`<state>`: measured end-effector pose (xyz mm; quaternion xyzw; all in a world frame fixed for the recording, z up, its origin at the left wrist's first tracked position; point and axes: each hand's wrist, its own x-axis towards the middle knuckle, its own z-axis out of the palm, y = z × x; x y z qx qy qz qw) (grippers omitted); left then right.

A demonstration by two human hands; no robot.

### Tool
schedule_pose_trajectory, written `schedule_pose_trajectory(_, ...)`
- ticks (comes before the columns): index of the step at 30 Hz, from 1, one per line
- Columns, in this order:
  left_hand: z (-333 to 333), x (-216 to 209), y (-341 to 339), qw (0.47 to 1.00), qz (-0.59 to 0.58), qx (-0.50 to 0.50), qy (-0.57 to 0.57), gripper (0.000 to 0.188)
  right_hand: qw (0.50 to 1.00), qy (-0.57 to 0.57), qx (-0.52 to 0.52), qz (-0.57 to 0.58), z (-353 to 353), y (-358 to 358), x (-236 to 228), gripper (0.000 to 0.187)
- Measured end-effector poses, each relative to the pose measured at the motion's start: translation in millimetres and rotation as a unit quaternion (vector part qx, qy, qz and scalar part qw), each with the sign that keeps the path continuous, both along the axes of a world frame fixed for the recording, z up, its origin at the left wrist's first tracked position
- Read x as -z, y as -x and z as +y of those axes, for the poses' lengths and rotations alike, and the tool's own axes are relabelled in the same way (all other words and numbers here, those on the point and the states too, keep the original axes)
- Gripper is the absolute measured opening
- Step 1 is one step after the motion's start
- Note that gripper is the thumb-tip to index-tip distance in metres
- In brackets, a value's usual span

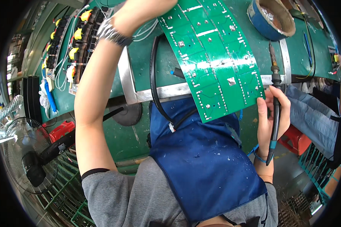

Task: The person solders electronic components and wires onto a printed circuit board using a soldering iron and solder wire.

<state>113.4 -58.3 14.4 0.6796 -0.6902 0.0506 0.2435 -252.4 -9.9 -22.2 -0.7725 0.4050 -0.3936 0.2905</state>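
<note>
Green board [215, 56] spanning upper centre, seeming light, stiff, fragile, wanting edge holds; right hand [283, 106] gripping soldering iron [276, 108], touching board's lower-right corner; left hand [149, 5] leaving frame top, grip not showing

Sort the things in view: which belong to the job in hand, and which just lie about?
Job:
green circuit board, left hand at its top
soldering iron, in right hand
probably blue pot

Apparently lying about:
fan
blue cloth
</note>
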Motion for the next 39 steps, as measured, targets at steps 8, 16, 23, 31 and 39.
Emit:
schedule_pose_trajectory(8, -24, -27, -39, 0.877, 0.353, -0.018, -0.324, 0.018, 0.985, -0.143, 0.028, -0.091, 12, -5, -11, 0.039)
schedule_pose_trajectory(16, 44, -76, -49, 0.877, 0.438, 0.1, -0.169, 0.014, 0.997, -0.026, 0.029, -0.069, -8, 0, -41, 0.037)
schedule_pose_trajectory(23, 116, -24, -33, 0.928, 0.359, 0.038, 0.093, 0.02, 0.962, 0.269, -0.016, -0.042, -68, -6, -68, 0.039)
schedule_pose_trajectory(31, 217, 56, 23, 0.925, 0.322, -0.071, 0.189, 0.02, 0.943, 0.319, -0.09, 0.013, -49, 7, -50, 0.05)
schedule_pose_trajectory(39, 226, 51, 30, 0.941, 0.293, -0.007, 0.167, 0.028, 0.969, 0.242, -0.044, 0.004, -31, 21, -34, 0.058)
